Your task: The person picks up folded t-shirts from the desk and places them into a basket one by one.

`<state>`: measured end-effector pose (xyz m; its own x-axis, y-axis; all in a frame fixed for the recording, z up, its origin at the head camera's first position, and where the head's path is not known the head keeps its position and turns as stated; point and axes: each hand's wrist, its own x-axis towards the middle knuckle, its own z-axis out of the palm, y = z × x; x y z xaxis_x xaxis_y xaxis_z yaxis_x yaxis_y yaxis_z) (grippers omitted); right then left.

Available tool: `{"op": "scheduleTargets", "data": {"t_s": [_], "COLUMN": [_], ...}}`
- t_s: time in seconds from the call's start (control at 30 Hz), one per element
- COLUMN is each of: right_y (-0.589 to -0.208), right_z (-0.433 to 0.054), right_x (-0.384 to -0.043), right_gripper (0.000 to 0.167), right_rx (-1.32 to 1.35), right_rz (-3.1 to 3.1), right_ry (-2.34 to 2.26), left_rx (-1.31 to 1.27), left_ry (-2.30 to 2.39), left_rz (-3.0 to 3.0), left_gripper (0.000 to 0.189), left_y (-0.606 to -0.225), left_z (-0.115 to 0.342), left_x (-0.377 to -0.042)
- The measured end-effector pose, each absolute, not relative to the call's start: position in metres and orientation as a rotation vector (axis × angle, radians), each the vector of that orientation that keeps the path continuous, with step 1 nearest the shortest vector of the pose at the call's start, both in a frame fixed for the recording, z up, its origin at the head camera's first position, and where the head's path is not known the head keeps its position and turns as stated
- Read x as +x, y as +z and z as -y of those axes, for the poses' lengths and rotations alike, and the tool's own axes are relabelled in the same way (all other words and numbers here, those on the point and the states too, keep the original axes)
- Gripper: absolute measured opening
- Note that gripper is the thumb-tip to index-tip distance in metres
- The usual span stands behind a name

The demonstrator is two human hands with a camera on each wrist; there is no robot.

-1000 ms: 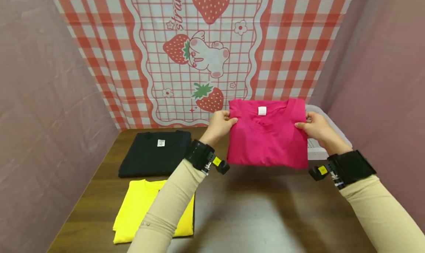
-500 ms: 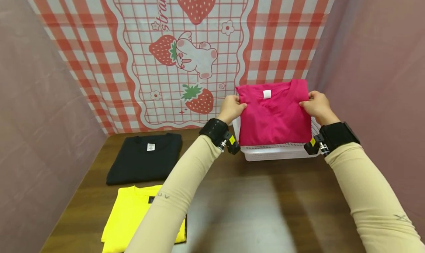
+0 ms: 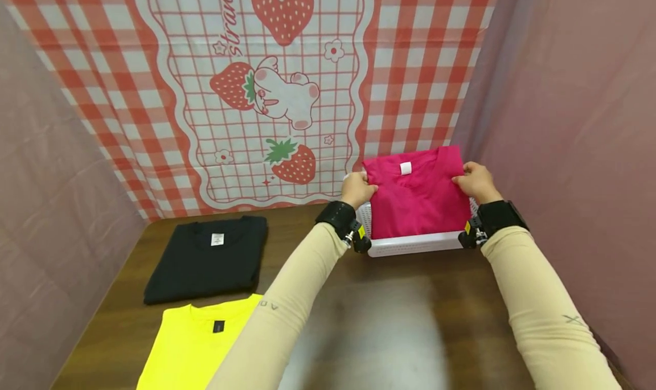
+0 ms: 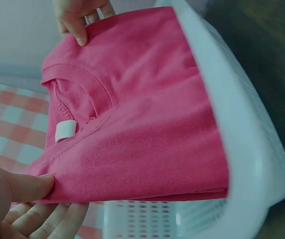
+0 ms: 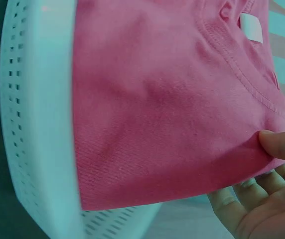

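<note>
Noting labels first, we are seeing a white tag (image 3: pixel 405 168) at the neckline of the folded pink shirt (image 3: pixel 417 205). The black shirt (image 3: pixel 205 267) is showing a white label (image 3: pixel 217 239), the yellow shirt (image 3: pixel 187 353) a dark label (image 3: pixel 218 326); both are proving too small for us to read. Sideways lettering (image 3: pixel 230 23) on the gingham cloth (image 3: pixel 410 65) is reading "straw" and running out of frame. An X-shaped mark (image 3: pixel 573 320) is showing on the right sleeve (image 3: pixel 535 287).

The pink knit is looking soft, stitching curving round its collar. It is sitting partly inside the white perforated plastic basket (image 3: pixel 415 244), bottom fold behind the near rim, collar end tilted upward. The left hand (image 3: pixel 357 191) and right hand (image 3: pixel 478 182) are pinching opposite side edges near the collar, fingers closed to the cloth's thickness, thumbs on top. The basket is standing on the brown worktop (image 3: pixel 384 321).
</note>
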<state>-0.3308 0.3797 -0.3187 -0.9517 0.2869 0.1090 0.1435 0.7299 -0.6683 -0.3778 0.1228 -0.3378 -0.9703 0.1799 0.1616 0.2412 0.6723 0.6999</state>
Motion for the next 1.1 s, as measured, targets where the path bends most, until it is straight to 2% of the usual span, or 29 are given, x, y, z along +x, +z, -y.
{"op": "scheduleTargets", "data": {"t_s": [0.13,0.27,0.43,0.53,0.73,0.87,0.9,1.0,1.1], "right_y": [-0.334,-0.354,-0.412,-0.454,-0.458,-0.466,-0.461,-0.428,-0.399], "right_z": [-0.381,-0.395,-0.445,-0.48,-0.474,-0.464,-0.458,-0.427,-0.401], "right_x": [-0.332,-0.347,-0.394,-0.43,-0.429,-0.428,-0.422,-0.391,-0.363], "right_gripper": [0.026,0.021,0.013,0.018,0.015,0.009,0.009,0.026,0.039], "right_rx": [-0.342,-0.328,-0.231,-0.186,-0.258,-0.289,-0.276,-0.32,-0.328], "right_rz": [2.759,2.804,2.792,2.776,2.828,2.755,2.758,2.862,2.997], "right_ry": [1.0,0.966,0.932,0.901,1.136,1.358,1.415,1.463,1.429], "left_rx": [-0.349,-0.358,-0.339,-0.315,-0.29,-0.309,-0.353,-0.464,-0.52], "left_ry": [-1.166,-1.119,-1.104,-1.123,-1.101,-1.074,-1.05,-0.964,-0.961], "left_rz": [2.833,2.843,2.864,2.869,2.86,2.906,2.898,2.954,3.087], "left_gripper": [0.045,0.045,0.044,0.044,0.03,0.024,0.023,0.021,0.02], "left_y": [-0.353,-0.363,-0.37,-0.374,-0.385,-0.396,-0.413,-0.446,-0.45], "left_z": [-0.126,-0.129,-0.13,-0.131,-0.134,-0.14,-0.145,-0.158,-0.163], "left_x": [-0.379,-0.379,-0.378,-0.377,-0.383,-0.396,-0.41,-0.44,-0.444]}}
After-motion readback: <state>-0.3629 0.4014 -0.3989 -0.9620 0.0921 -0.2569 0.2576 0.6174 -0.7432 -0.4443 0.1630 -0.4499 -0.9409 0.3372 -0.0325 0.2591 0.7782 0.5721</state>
